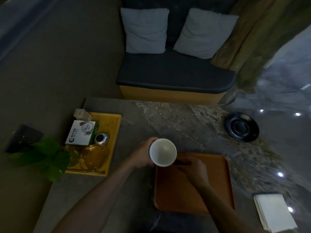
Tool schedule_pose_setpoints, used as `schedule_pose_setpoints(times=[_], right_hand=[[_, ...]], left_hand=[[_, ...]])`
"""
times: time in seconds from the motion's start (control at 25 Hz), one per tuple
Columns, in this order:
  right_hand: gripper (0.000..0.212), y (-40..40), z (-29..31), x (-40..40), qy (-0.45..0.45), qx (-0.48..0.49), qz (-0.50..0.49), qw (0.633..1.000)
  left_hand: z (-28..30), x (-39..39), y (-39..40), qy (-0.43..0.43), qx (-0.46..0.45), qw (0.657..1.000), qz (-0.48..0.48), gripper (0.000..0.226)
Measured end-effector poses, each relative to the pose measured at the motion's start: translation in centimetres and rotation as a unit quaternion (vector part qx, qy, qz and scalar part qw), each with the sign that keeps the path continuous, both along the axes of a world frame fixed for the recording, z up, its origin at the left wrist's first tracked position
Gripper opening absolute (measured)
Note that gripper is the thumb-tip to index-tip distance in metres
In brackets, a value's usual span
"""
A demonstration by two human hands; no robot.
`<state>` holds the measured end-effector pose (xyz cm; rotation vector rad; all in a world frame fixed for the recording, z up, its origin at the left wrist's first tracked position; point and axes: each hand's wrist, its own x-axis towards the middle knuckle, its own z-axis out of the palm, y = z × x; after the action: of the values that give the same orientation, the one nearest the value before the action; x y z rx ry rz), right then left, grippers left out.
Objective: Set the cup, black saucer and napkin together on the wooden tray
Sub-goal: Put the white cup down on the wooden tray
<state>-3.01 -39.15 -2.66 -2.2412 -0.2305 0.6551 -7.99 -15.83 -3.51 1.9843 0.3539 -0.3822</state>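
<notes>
The cup (162, 152), white inside and dark outside, hangs upright over the far left corner of the wooden tray (217, 185). My left hand (143, 155) wraps its left side. My right hand (191, 170) pinches the cup's dark handle on the right, above the tray. The black saucer (242, 126) lies empty on the stone table at the far right. A stack of white napkins (274, 211) rests at the near right table edge.
A yellow tray (116, 132) at the left holds a small box (81, 132), glass dishes (94, 155), a metal-lidded jar and a clear container. A green plant (43, 153) leans beside it. A dark bench with two pillows stands behind the table.
</notes>
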Motion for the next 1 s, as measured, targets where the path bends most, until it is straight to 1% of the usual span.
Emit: schedule_pose_setpoints(times=[0.08,0.2,0.4,0.6,0.76,0.84,0.92,1.0], right_hand=[[0.033,-1.0,-0.6,-1.5,0.009,0.0,-0.041,0.999],[0.04,-1.8,-1.4,-3.3,0.009,-0.007,-0.071,0.997],[0.026,-1.8,-2.5,-4.9,0.017,-0.01,-0.09,0.996],[0.024,-1.2,-2.8,-5.7,0.011,-0.02,-0.087,0.996],[0.022,-0.8,-2.9,-5.9,0.006,-0.034,-0.077,0.996],[0.019,-0.7,-2.9,-6.0,0.008,-0.036,-0.071,0.997],[0.015,-0.6,-2.8,-6.1,0.013,-0.039,-0.065,0.997],[0.016,-0.6,-2.7,-6.2,0.013,-0.04,-0.053,0.998]], left_hand=[[-0.2,0.1,-0.6,0.001,0.001,1.0,-0.031,0.096],[-0.3,0.5,-1.1,0.019,0.02,0.996,-0.08,0.096],[-0.7,1.4,-1.2,0.047,0.056,0.988,-0.134,0.098],[-1.2,2.2,-0.9,0.062,0.071,0.983,-0.157,0.096],[-1.4,2.5,-1.1,0.066,0.067,0.985,-0.144,0.09],[-1.6,2.1,-1.5,0.064,0.047,0.99,-0.119,0.087],[-1.6,1.3,-2.0,0.062,0.022,0.996,-0.066,0.083],[-1.6,0.0,-2.6,0.057,0.015,0.998,0.007,0.073]])
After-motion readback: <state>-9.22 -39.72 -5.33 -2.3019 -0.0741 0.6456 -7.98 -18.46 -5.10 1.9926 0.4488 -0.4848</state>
